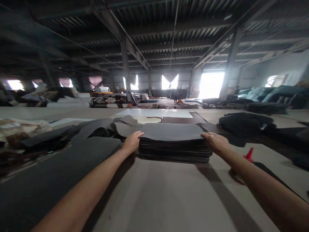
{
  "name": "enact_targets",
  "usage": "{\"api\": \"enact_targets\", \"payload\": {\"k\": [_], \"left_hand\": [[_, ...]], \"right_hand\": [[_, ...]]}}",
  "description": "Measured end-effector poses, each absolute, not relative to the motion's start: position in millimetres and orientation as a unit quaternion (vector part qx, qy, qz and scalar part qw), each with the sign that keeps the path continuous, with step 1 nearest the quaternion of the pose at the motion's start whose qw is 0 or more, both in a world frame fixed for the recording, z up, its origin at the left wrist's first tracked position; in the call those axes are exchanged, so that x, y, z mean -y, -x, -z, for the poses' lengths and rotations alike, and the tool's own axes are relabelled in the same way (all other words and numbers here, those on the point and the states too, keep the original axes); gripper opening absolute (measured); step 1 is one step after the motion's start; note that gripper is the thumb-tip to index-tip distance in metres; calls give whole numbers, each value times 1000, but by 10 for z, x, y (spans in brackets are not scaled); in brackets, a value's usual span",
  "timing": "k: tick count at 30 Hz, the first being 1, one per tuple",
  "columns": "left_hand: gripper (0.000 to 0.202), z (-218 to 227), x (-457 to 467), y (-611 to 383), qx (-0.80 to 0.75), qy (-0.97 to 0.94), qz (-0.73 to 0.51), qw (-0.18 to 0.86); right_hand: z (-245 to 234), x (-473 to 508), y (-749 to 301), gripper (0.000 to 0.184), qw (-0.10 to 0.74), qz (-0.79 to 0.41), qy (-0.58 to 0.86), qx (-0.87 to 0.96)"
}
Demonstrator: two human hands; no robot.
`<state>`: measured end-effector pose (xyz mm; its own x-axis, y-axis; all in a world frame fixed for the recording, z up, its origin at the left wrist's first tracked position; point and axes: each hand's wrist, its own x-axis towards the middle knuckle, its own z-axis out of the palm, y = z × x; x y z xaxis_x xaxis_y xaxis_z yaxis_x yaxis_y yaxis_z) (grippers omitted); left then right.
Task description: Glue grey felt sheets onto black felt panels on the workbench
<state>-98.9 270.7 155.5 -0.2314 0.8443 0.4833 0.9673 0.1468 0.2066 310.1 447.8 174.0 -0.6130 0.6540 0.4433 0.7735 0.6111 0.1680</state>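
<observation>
A tall stack of dark sheets [175,151] with rounded corners rests on the pale table [164,196] in front of me. On top lies a grey sheet [172,132], its near edge slightly wavy. My left hand [132,141] pinches the left near corner of this top sheet between thumb and fingers. At the opposite corner, my right hand [215,141] grips the same sheet, fingers closed on its edge. Both arms reach straight forward. The material looks like felt or soft fabric, but I cannot tell which.
Larger dark sheets [60,170] spread over the table at left, with curled grey pieces [125,127] behind. To the right are a red cone-shaped object [249,154], a round item partly under my forearm [236,177] and a black fabric heap [246,124].
</observation>
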Motion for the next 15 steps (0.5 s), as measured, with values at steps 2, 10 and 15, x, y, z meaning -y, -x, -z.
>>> {"api": "enact_targets", "payload": {"k": [2,10,15], "left_hand": [[51,-1553,-2697,983,741,616,233,132],[65,-1542,-2603,886,764,609,172,131],[73,-1626,-2415,511,773,592,175,149]], "right_hand": [[-1791,-4491,-3091,40,174,186,401,880],[-1616,-4467,-3097,46,161,177,371,897],[-1457,-3899,-3221,58,200,173,349,899]]}}
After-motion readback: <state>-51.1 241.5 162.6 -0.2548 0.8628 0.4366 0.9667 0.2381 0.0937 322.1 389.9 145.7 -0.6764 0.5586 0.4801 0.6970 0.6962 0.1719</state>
